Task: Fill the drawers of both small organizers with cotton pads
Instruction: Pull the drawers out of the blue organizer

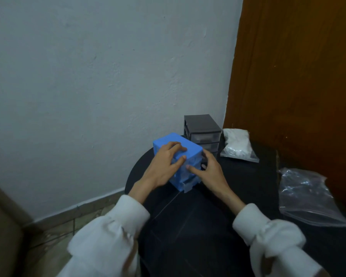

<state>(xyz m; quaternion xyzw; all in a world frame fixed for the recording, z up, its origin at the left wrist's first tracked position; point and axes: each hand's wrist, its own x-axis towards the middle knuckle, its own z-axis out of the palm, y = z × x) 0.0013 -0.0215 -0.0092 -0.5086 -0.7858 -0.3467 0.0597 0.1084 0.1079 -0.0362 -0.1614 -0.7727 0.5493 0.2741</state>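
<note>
A small blue organizer point(176, 141) stands near the left rim of the round black table point(218, 196). My left hand point(166, 162) lies over its top and front corner, fingers curled round the edge. My right hand point(208, 168) is at the front of its drawers, thumb on a drawer face and fingers bent round the right side. Behind it stands a dark grey organizer point(203, 130) with see-through drawers. A plastic bag of white cotton pads point(237, 144) lies to the right of the grey organizer. Whether the drawers hold anything is hidden.
An empty-looking clear plastic bag point(306, 196) lies at the table's right side. A white wall point(98, 76) runs close behind the table and a brown wooden door point(300, 66) stands at the right. Tiled floor point(72, 220) shows at the lower left.
</note>
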